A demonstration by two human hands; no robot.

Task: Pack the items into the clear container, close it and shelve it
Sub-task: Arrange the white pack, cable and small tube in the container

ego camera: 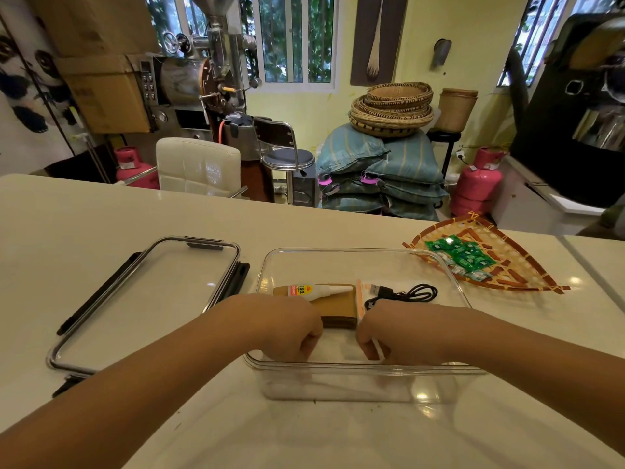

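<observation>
The clear container [365,368] stands open on the white counter. Inside it lies a brown flat stack [340,308] with a white glue bottle [314,291] across its top. Beside the stack is a black USB cable [402,294] in a clear zip bag. Both my hands reach into the container's near end. My left hand [292,333] has its fingers curled by the stack's front left corner, and I cannot see whether it holds anything. My right hand [384,336] is closed on the near edge of the cable's bag. The clear lid [145,299] with black clips lies flat to the left.
A woven fan-shaped tray [487,262] with several green sachets [463,255] sits on the counter at the right, just beyond the container. Beyond the counter's far edge stand a white chair [198,165], a stool, stacked sacks and pink gas cylinders.
</observation>
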